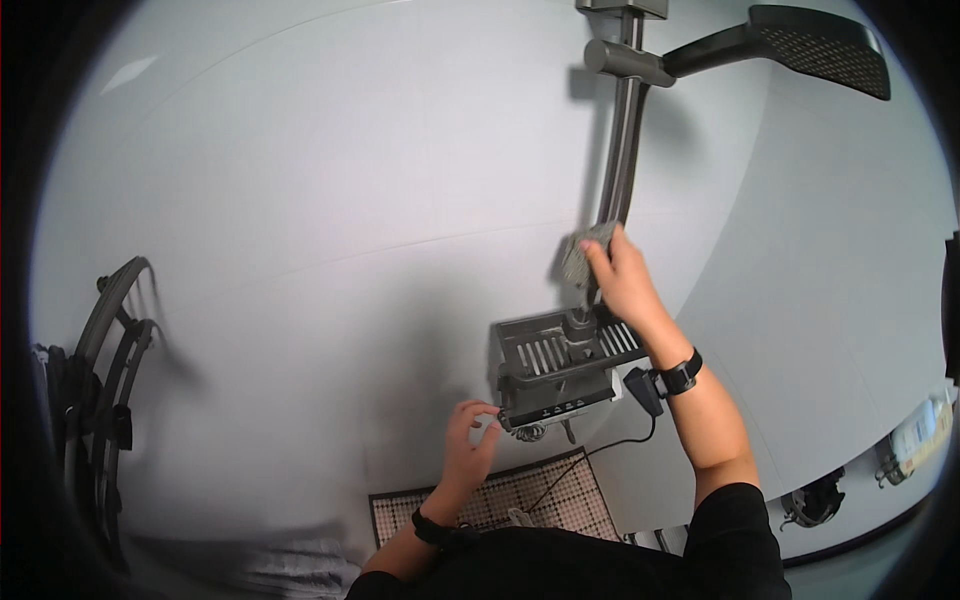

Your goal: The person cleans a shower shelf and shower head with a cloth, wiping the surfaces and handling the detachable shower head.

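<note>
My right hand (pixel 627 278) grips a grey-green cloth (pixel 577 262) and presses it against the dark vertical shower rail (pixel 618 165), just above the shelf. Below that, a dark slotted shower shelf (pixel 540 375) is fixed to the wall, with a control panel along its front edge. My left hand (pixel 470 445) is at the shelf's front left corner, fingers bent and thumb apart, by a small dark knob (pixel 503 418). Whether the fingertips touch the knob is hard to tell. At the top right, a square-headed hand shower (pixel 820 50) sits in its holder on the rail.
A dark metal towel rack (pixel 105 330) with dark cloth stands out from the left wall. Underneath lie a checked mat (pixel 550 490) and a grey towel (pixel 295 570). A black cable (pixel 620 443) hangs from my right wrist. Packages (pixel 915 440) hang at the lower right.
</note>
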{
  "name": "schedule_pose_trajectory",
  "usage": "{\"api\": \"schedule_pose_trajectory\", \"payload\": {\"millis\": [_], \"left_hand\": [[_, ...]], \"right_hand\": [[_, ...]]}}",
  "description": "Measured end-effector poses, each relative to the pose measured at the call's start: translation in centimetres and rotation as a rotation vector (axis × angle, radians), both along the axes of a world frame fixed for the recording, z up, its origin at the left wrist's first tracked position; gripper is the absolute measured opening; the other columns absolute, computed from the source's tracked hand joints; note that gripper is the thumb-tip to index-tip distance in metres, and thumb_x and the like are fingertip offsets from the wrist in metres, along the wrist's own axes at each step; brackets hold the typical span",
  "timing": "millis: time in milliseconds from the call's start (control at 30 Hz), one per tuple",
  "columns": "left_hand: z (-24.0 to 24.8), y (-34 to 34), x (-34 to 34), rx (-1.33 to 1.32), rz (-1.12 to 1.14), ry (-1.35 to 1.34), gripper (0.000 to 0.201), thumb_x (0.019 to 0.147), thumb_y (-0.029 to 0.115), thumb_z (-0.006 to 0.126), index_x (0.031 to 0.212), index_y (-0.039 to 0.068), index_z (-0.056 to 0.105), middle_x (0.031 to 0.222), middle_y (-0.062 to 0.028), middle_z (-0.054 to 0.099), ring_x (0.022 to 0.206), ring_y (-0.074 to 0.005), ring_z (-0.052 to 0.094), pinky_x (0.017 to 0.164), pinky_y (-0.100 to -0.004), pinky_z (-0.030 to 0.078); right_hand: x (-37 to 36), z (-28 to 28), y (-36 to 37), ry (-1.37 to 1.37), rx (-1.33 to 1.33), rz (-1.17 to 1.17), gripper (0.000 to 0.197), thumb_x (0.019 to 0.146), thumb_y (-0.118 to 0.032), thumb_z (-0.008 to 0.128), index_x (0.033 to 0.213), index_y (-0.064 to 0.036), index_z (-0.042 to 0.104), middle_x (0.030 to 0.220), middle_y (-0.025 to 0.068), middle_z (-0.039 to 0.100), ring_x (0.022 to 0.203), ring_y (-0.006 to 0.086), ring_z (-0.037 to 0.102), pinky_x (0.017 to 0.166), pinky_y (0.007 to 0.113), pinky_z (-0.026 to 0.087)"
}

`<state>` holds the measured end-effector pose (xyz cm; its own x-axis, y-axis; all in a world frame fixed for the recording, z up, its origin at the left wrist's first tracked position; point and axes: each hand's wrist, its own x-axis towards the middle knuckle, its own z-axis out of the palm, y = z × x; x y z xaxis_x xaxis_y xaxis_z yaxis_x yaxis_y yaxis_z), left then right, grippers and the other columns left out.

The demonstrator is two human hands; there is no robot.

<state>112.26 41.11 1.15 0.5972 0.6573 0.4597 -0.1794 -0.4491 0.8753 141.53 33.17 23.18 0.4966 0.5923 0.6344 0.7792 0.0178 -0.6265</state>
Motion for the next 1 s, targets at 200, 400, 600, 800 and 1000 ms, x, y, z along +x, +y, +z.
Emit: {"api": "schedule_pose_trajectory", "payload": {"millis": [200, 400, 600, 800, 1000], "left_hand": [[1.8, -0.5, 1.7, -0.024, -0.031, -0.028, 0.020, 0.097, 0.007, 0.072, 0.117, 0.007, 0.070, 0.125, -0.0102, 0.065, 0.114, -0.0259, 0.063, 0.094, -0.0371, 0.051], [0.6, 0.6, 2.7, -0.062, -0.057, -0.088, 0.021, 0.096, 0.005, 0.072, 0.117, 0.006, 0.069, 0.122, -0.0100, 0.065, 0.112, -0.0253, 0.063, 0.092, -0.0377, 0.052], [0.9, 0.2, 2.8, -0.079, -0.080, -0.087, 0.022, 0.095, 0.003, 0.072, 0.116, 0.005, 0.068, 0.121, -0.0092, 0.065, 0.111, -0.0246, 0.063, 0.092, -0.0365, 0.051], [1.4, 0.2, 2.7, -0.135, -0.121, -0.141, 0.019, 0.097, 0.003, 0.069, 0.116, 0.005, 0.068, 0.120, -0.0081, 0.063, 0.109, -0.0212, 0.062, 0.092, -0.0352, 0.051], [1.8, 0.0, 2.5, -0.137, -0.143, -0.178, 0.014, 0.102, 0.005, 0.064, 0.115, 0.003, 0.068, 0.120, -0.0094, 0.063, 0.104, -0.0205, 0.062, 0.092, -0.0350, 0.051]], "right_hand": [[1.2, -3.2, -2.0, -0.048, -0.200, -0.056, 0.040, 0.108, -0.031, 0.069, 0.108, 0.0070, 0.054, 0.091, 0.0333, 0.069, 0.085, 0.0514, 0.068, 0.077, 0.052, 0.054], [0.2, -5.3, -3.0, -0.178, -0.343, -0.096, 0.045, 0.098, -0.030, 0.082, 0.103, 0.0091, 0.059, 0.088, 0.0344, 0.070, 0.083, 0.0546, 0.068, 0.074, 0.053, 0.055], [-1.7, -1.9, -3.2, -0.119, -0.146, -0.236, 0.031, 0.091, -0.017, 0.084, 0.106, 0.0078, 0.075, 0.084, 0.0302, 0.072, 0.080, 0.0461, 0.073, 0.073, 0.045, 0.059], [-1.0, 6.2, -1.7, -0.220, 0.496, -0.296, 0.030, 0.090, -0.008, 0.081, 0.116, 0.0042, 0.078, 0.100, 0.0240, 0.081, 0.082, 0.0270, 0.079, 0.075, 0.038, 0.060], [0.5, 13.0, 2.4, -0.086, 0.739, -0.155, 0.031, 0.089, -0.009, 0.083, 0.111, 0.0070, 0.069, 0.094, 0.0197, 0.078, 0.080, 0.0218, 0.073, 0.073, 0.034, 0.057]]}}
